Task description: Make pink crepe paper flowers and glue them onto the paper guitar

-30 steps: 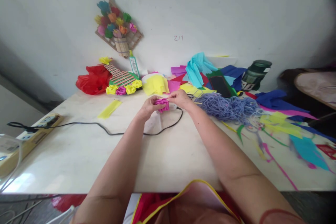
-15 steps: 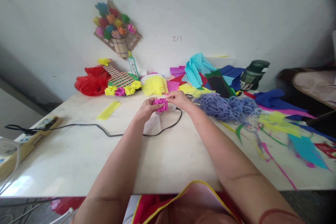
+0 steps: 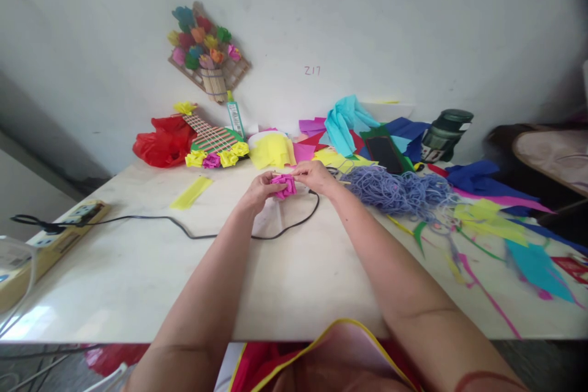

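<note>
**Hands on pink paper flower point(image 3: 283, 184)**

Head view, the only view.
- My left hand point(image 3: 260, 190) and right hand point(image 3: 316, 174) meet at the far middle of the surface point(image 3: 138, 269). Both are closed by the fingertips on the pink paper flower.
- Left hand grips it from the side and below. Right hand pinches its upper right edge.
- Cannot tell whether the flower touches the surface or hangs just above it.
- Black cable point(image 3: 184, 226) loops just beneath the hands and runs left to the power strip point(image 3: 59, 229).
- Purple string heap point(image 3: 395, 187) lies just right of my right hand. Yellow strip point(image 3: 192, 191) lies well to the left.
- Coloured paper scraps point(image 3: 491, 214) are spread over the right side.

Judgement: the step in hand is shaping the flower's folds, both hands working on the one piece. Further handling calls for a light, even pinch, since thin paper creases and tears easily. The left hand has to stay firm while the right works the edge. The cable loop is near enough to snag.
</note>
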The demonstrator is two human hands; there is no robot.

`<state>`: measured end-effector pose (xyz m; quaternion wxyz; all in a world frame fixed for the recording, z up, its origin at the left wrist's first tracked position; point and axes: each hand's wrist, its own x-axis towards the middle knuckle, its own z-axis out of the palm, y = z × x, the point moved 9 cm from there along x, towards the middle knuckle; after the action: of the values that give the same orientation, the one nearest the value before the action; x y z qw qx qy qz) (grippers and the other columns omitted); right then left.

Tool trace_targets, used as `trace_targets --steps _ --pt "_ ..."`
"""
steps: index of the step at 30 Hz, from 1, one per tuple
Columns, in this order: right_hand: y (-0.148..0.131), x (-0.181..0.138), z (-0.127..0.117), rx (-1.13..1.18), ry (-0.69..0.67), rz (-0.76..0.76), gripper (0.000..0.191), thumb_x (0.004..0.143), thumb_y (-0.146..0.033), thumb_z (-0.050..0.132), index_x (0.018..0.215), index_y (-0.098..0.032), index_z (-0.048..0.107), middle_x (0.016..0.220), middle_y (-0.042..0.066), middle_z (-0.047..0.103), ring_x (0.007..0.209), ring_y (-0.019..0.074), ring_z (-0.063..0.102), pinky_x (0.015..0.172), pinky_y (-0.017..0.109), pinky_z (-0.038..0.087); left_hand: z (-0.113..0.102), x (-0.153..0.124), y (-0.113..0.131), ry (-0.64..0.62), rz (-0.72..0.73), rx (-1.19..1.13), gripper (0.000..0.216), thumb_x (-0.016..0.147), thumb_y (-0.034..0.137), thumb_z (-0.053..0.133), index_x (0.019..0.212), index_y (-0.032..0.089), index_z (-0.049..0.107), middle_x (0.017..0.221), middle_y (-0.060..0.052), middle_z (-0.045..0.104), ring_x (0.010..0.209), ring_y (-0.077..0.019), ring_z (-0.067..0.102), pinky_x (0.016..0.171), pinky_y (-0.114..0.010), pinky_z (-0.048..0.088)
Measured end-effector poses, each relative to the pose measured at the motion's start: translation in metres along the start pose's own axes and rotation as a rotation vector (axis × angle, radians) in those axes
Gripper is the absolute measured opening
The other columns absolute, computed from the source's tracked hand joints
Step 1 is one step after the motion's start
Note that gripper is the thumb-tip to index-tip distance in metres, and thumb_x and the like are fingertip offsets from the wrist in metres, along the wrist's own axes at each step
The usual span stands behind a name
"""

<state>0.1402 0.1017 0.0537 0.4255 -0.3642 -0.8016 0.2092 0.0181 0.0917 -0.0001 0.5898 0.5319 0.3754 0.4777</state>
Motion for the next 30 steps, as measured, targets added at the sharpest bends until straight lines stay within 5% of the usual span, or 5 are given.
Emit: trace_targets --steps 14,30 --pt "-0.017 0.001 0.0 -0.134 0.044 -0.154 0.02 0.071 -0.006 0.059 0.07 -0.018 0.074 0.069 0.003 0.066 0.064 0.0119 0.059 0.06 0.021 0.043 0.001 0.0 0.008 -0.011 0.061 -0.023 0.041 0.051 0.02 0.08 0.087 0.012 0.062 0.066 -0.001 0.065 0.053 -0.0119 0.058 0.052 -0.024 0.047" --pt "0.002 0.001 0.001 -0.219 0.002 0.042 0.019 0.072 -0.015 0.062 0.082 -0.024 0.075 0.077 0.002 0.071 0.072 0.0142 0.062 0.066 0.023 0.044 -0.001 -0.002 0.012 0.002 0.116 0.049 0.054 0.051 0.022 0.081 0.095 0.015 0.05 0.063 0.001 0.063 0.051 -0.0103 0.055 0.051 -0.022 0.041"
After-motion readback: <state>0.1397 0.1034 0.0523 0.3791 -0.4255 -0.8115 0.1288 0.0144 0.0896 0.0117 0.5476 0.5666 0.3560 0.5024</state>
